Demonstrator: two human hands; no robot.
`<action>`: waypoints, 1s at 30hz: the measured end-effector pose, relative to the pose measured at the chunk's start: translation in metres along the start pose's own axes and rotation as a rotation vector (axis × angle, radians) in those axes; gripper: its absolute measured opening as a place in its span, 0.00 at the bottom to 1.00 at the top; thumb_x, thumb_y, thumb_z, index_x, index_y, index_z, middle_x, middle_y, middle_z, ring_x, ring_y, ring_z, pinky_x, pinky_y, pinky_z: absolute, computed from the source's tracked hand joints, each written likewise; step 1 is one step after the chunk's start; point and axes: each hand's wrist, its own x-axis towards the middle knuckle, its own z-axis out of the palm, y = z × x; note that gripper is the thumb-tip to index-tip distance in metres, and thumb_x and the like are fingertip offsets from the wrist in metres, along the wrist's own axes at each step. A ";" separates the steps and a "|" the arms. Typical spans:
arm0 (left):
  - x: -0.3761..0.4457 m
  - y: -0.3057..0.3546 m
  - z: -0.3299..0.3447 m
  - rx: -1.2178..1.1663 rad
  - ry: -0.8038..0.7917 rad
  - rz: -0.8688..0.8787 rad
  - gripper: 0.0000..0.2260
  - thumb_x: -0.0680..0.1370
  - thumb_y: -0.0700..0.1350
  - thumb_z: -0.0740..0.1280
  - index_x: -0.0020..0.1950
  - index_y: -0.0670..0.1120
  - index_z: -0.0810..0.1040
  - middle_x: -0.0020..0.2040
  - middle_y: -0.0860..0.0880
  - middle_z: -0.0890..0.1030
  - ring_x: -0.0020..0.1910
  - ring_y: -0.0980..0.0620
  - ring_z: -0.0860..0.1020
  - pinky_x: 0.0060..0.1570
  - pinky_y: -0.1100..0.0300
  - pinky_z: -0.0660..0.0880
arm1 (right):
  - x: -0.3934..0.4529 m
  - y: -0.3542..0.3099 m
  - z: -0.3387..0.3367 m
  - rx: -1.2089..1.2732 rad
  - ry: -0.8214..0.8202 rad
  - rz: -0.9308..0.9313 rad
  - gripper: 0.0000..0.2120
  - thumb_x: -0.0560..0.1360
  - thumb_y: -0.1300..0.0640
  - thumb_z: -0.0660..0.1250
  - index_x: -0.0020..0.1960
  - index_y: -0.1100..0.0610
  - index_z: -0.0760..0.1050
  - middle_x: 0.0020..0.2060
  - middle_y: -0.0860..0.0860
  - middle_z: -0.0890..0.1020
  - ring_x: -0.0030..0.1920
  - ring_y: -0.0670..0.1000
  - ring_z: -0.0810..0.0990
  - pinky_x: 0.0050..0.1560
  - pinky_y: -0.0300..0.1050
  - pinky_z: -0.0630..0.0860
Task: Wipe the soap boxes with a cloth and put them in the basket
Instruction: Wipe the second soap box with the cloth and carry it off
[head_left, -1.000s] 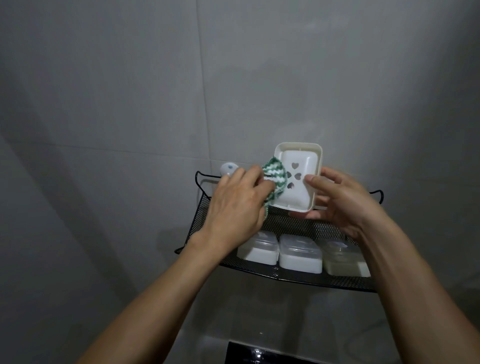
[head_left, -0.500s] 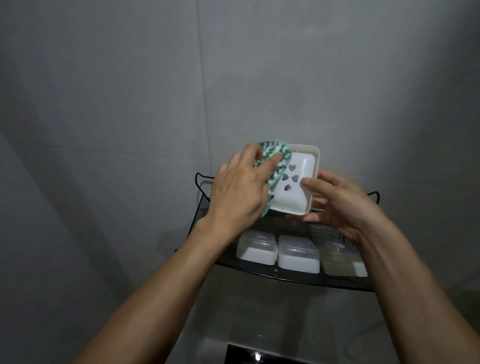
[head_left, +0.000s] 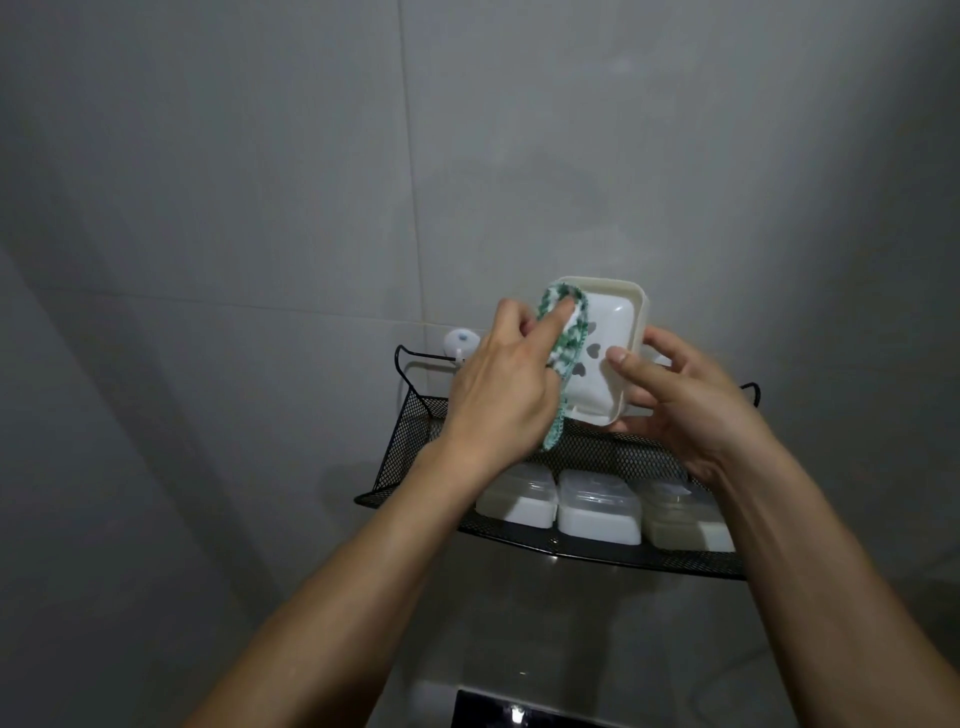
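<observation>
My right hand (head_left: 680, 395) grips a white soap box tray (head_left: 613, 338) with heart-shaped holes, held upright above the basket. My left hand (head_left: 504, 389) holds a green-and-white cloth (head_left: 205, 340) pressed against the tray's upper left inside, with a finger on the cloth. Below, a black mesh basket (head_left: 410, 447) hangs on the wall. It holds three white lidded soap boxes (head_left: 597, 512) side by side.
A grey tiled wall fills the background. A white suction hook (head_left: 460, 340) holds the basket's left corner. A dark, shiny object (head_left: 519, 714) shows at the bottom edge.
The cloth under my left hand moved from the tray's left side up to its top left corner. The tray tilted slightly in my right hand.
</observation>
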 end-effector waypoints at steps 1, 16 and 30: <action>0.004 0.000 -0.003 0.017 0.006 -0.005 0.27 0.78 0.41 0.58 0.77 0.54 0.63 0.55 0.49 0.66 0.47 0.51 0.70 0.43 0.53 0.72 | 0.000 0.001 0.001 -0.017 -0.002 -0.003 0.21 0.75 0.58 0.71 0.67 0.55 0.74 0.52 0.60 0.85 0.49 0.62 0.86 0.44 0.61 0.83; -0.011 -0.020 0.005 -0.034 -0.131 -0.029 0.19 0.79 0.41 0.59 0.70 0.50 0.75 0.53 0.53 0.69 0.51 0.54 0.70 0.49 0.56 0.73 | -0.004 0.007 0.005 0.018 0.109 -0.015 0.20 0.76 0.58 0.71 0.66 0.57 0.73 0.45 0.54 0.87 0.44 0.57 0.87 0.34 0.52 0.83; -0.047 -0.080 0.014 0.322 -0.556 -0.131 0.15 0.75 0.44 0.63 0.59 0.56 0.80 0.55 0.52 0.82 0.57 0.45 0.74 0.51 0.53 0.68 | -0.003 0.024 -0.007 -0.360 0.178 -0.274 0.26 0.69 0.59 0.78 0.66 0.49 0.76 0.56 0.48 0.84 0.55 0.49 0.83 0.50 0.49 0.82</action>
